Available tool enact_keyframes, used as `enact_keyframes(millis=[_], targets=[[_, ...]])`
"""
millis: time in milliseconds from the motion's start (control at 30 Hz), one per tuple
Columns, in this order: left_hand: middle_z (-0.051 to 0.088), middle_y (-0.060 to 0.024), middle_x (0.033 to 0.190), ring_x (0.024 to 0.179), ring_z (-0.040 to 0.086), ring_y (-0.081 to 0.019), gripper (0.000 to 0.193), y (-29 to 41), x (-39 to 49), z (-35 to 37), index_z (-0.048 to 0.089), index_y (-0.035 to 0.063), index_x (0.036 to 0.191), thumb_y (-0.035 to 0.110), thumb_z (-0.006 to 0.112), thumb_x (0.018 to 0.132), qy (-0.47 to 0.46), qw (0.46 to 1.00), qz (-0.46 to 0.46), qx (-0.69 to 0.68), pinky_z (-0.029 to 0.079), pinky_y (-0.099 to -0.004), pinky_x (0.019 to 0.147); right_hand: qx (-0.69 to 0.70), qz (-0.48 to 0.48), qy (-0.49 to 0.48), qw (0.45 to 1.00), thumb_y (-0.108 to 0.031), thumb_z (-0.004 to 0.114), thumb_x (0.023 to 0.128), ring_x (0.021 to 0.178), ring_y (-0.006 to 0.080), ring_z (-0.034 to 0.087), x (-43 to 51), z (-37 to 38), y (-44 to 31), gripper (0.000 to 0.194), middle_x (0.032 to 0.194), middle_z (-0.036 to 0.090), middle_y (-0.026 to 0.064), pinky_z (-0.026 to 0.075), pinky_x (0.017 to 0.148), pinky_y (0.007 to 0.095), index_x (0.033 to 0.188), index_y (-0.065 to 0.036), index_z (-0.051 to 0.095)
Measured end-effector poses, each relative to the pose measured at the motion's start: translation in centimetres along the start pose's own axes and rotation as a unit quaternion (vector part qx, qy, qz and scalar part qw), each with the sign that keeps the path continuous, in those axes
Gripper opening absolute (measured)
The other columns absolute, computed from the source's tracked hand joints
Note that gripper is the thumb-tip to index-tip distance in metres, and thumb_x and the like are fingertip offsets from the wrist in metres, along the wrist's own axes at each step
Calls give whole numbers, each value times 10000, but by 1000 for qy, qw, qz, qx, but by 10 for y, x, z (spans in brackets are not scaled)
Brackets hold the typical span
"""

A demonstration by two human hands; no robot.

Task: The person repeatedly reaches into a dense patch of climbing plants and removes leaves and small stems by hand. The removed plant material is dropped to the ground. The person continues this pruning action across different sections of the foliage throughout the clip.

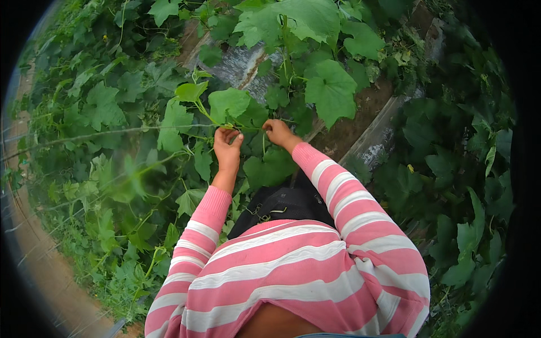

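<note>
My left hand [227,148] is raised under a young vine shoot [203,110], with thumb and fingers curled at its stem. Whether they grip the stem or only touch it is hard to see. A thin tendril [249,127] stretches from there to my right hand [280,133], whose thumb and forefinger are pinched at its end. Beside the shoot, a broad green leaf [229,103] stands above both hands. A taut line [127,130], wire or cord, comes in from the left and meets the shoot near my left fingertips.
Dense vine foliage [101,105] fills the left, and darker leaves [439,148] the right. Silvery plastic sheeting [236,67] covers soil ahead. Another sheeting strip [376,131] borders bare soil [351,114]. A dirt path [55,279] runs along the far left. Curled tendrils lie on a black bag [283,203] at my waist.
</note>
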State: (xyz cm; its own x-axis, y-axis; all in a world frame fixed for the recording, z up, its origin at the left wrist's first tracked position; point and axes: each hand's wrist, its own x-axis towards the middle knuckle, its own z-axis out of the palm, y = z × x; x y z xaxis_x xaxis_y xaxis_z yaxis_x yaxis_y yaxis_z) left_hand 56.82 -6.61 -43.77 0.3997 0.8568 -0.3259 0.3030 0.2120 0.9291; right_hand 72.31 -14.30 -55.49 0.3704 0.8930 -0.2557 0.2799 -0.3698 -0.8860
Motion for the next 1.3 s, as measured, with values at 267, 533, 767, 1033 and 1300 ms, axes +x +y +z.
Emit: enact_keyframes(millis=[267, 533, 767, 1033, 1300], targets=[[632, -135, 956, 808, 644, -214, 305, -113, 57, 39, 543, -12, 1050, -26, 685, 781, -167, 962, -207, 67, 553, -311, 682, 238, 107, -50, 964, 7, 579, 748, 870, 289, 643, 1, 17, 40, 220, 914, 672, 143, 501, 779, 392, 950, -36, 654], [651, -149, 899, 756, 669, -243, 156, -89, 39, 49, 552, -31, 995, -39, 593, 844, -158, 945, -284, -24, 576, -323, 640, -90, 246, 109, 959, -184, 553, 825, 903, 352, 635, -6, 29, 112, 262, 980, 669, 162, 502, 803, 412, 1035, -54, 640], [645, -180, 876, 744, 667, -264, 91, -82, 36, 57, 537, -22, 939, -48, 558, 854, -134, 943, -301, -47, 583, -354, 658, -103, 79, 88, 988, -260, 597, 813, 904, 339, 635, 19, 86, 165, 308, 979, 669, 149, 500, 797, 413, 1061, -81, 633], [635, -145, 819, 684, 646, -231, 102, -77, 31, 60, 545, -33, 948, -28, 545, 846, -112, 949, -292, -27, 573, -339, 630, 17, 69, 98, 993, -235, 692, 758, 776, 271, 658, 39, 102, 158, 201, 839, 687, 107, 517, 729, 371, 909, -102, 704], [641, -147, 831, 653, 639, -209, 163, -70, 17, 55, 575, -64, 999, -19, 478, 875, -95, 959, -266, 7, 555, -310, 595, 27, 228, 101, 968, -74, 685, 707, 770, 280, 666, 18, 54, 120, 83, 797, 688, 121, 523, 727, 367, 776, -104, 722]])
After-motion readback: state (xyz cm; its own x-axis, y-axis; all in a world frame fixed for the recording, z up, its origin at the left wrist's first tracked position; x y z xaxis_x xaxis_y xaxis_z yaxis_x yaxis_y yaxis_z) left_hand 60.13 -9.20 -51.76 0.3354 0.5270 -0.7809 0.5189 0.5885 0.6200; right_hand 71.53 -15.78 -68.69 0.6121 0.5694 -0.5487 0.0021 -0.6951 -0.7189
